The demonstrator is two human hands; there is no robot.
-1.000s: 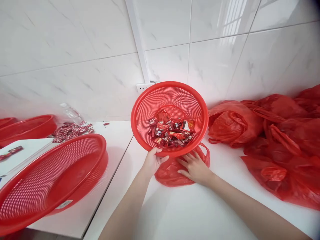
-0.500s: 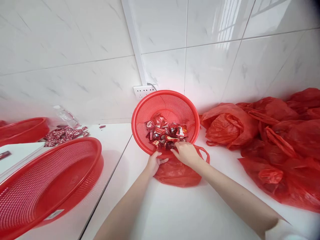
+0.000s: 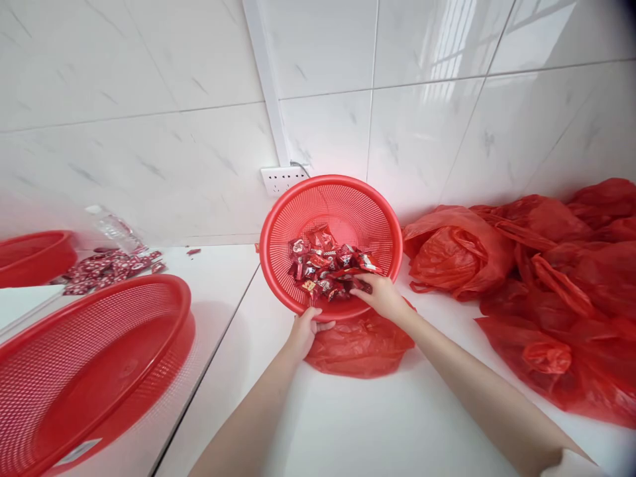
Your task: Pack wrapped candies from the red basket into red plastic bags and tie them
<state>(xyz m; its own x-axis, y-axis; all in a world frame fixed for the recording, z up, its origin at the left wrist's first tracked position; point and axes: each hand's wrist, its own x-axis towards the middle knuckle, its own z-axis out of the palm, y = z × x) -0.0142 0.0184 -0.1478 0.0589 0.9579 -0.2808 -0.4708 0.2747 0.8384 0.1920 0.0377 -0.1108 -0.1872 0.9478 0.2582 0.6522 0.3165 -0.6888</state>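
Observation:
A round red mesh basket (image 3: 330,182) stands tilted toward me, with several small red-wrapped candies (image 3: 322,258) in its lower part. At its near rim is my left hand (image 3: 302,334), thumb on the rim and fingers below, closed on the edge. My right hand (image 3: 383,296) reaches over the rim into the basket, fingers curled on wrapped candies at the near right of the heap. Beneath the near rim lies a red plastic bag (image 3: 360,351), its mouth hidden by the basket; the left fingers come against it.
Filled red plastic bags (image 3: 457,248) are piled at the right. On the left are another red mesh basket (image 3: 183,291), a heap of small red packets (image 3: 106,268) and a clear bottle (image 3: 116,228). A power strip (image 3: 283,177) sits against the tiled wall behind.
My right hand has shifted slightly right, its fingers lifting a little among the candies. The basket tips slightly and some candies have moved. The bag's handle loop no longer shows beside my right wrist.

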